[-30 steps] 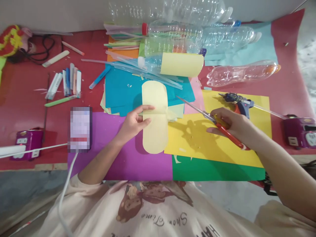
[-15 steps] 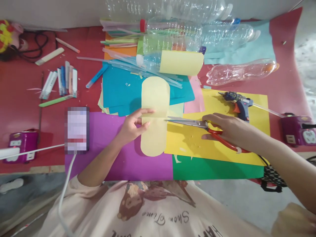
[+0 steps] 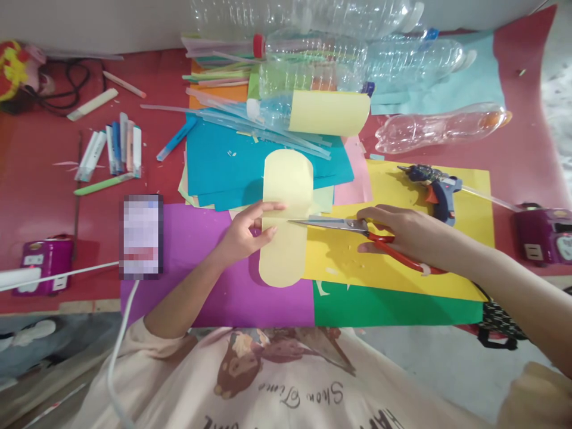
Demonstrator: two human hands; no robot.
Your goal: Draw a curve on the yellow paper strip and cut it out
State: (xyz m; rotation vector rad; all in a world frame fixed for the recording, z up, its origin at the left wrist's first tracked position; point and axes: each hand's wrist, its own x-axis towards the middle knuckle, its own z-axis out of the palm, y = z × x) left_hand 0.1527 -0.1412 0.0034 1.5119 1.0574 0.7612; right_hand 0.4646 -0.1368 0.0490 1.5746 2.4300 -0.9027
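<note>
A long pale yellow paper (image 3: 286, 256) with rounded ends stands out in front of me, creased across its middle. My left hand (image 3: 254, 229) pinches its left edge near the crease, thumb below and fingers above. In my right hand (image 3: 388, 229) is a pair of scissors (image 3: 333, 224) with red handles. The blades point left and look closed together; they reach into the paper along the crease from its right edge. Yellow card (image 3: 465, 250), purple card (image 3: 214, 292) and green card (image 3: 397, 304) lie beneath.
A glue gun (image 3: 440, 190) lies at right, a phone (image 3: 142, 235) with a cable at left. Several markers (image 3: 116, 146) are at the upper left. Clear plastic bottles (image 3: 313, 59), straws (image 3: 268, 128) and blue sheets (image 3: 214, 164) fill the back. Another bottle (image 3: 438, 128) lies at the right.
The scissors have moved left, their tips now farther into the paper along the crease. The paper has shifted slightly to the right and toward me, with my left hand.
</note>
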